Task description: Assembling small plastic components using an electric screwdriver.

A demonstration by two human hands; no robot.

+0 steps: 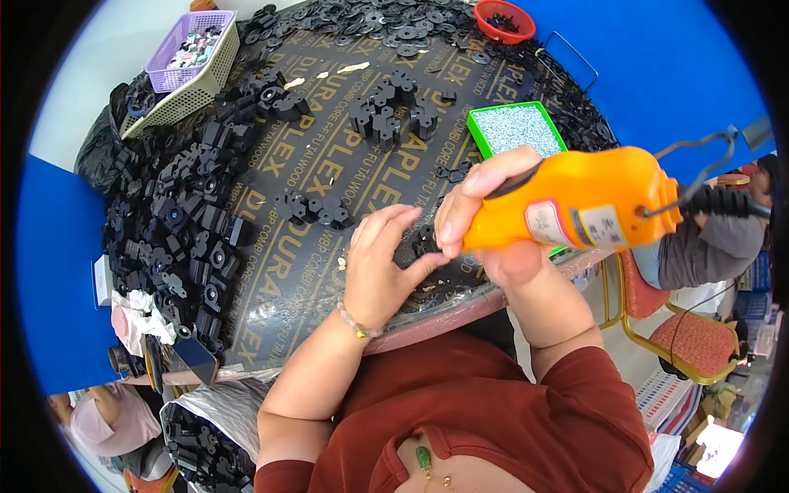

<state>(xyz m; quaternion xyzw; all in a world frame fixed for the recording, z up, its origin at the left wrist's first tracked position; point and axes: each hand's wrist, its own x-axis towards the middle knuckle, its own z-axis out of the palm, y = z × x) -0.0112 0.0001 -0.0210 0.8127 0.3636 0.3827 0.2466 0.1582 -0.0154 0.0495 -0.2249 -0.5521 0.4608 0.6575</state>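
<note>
My right hand (470,201) is wrapped round an orange electric screwdriver (575,201) with a black cable. Its nose points left and down toward a small black plastic part (424,241) on the table, but the tip is hidden behind my fingers. Around that part, my left hand (378,267) is open, fingers and thumb spread apart and the thumb close to my right fingertips. Whether it touches the part I cannot tell. Just beyond the screwdriver lies a green-rimmed tray (479,135) full of tiny silvery pieces, probably screws.
Black plastic parts (197,205) are heaped along the table's left side, with smaller groups (386,115) mid-table. Black discs (386,25) and a red bowl (526,31) lie at the far edge. A purple basket (156,74) stands far left; a sack (234,403) of parts sits below the front edge.
</note>
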